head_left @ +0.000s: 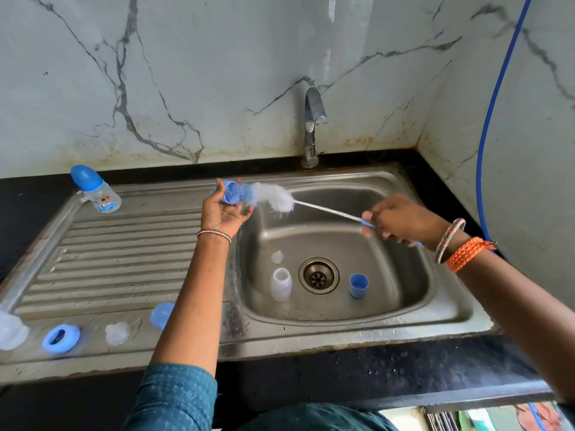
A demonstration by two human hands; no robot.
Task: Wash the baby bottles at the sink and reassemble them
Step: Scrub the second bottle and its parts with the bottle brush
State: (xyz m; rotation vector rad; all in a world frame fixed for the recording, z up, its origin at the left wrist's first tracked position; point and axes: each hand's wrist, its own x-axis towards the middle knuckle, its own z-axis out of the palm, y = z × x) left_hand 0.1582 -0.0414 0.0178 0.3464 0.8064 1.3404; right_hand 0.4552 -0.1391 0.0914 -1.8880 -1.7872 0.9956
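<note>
Hands are both busy above the sink (451,309): left hand (222,209) has its fingers curled round a blue cap (231,194) over the basin's left edge, right hand (401,220) pinching the bottle brush (280,202) handle, bristles poking into the cap. Clear bottle (281,284) and blue cup (358,285) stand either side of the drain (319,275); assembled bottle (98,191) stands far left on the drainboard.

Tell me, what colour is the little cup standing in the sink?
The little cup is blue, standing open end up right of the drain. The head view shows it.
</note>
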